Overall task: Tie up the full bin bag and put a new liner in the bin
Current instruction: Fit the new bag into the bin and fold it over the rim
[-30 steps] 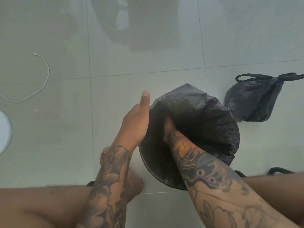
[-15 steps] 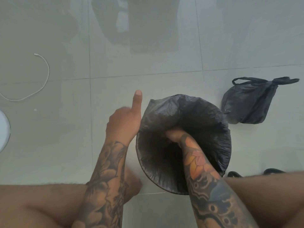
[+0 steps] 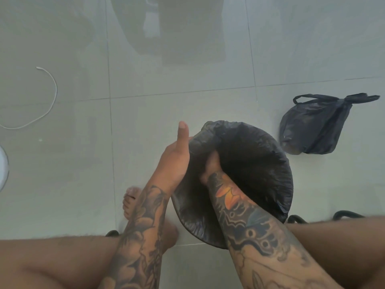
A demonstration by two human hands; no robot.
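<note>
A round black bin [image 3: 200, 236] stands on the tiled floor between my legs, with a new black liner [image 3: 260, 163] draped over its rim. My left hand [image 3: 175, 161] grips the liner at the bin's left rim, thumb pointing up. My right hand [image 3: 210, 167] is inside the bin, pressed against the liner near the left wall; its fingers are mostly hidden. The full black bin bag [image 3: 312, 126], its handles tied, lies on the floor to the right, apart from the bin.
A white cable [image 3: 48, 101] curls on the floor at the far left, above a white round object [image 3: 3, 163] at the edge. My bare foot [image 3: 130, 201] rests left of the bin. Black sandal straps [image 3: 345, 214] show by my right leg.
My left hand has come back against the bin's left rim and gripped the liner. My right hand has shifted up and left inside the bin. The view has drifted slightly.
</note>
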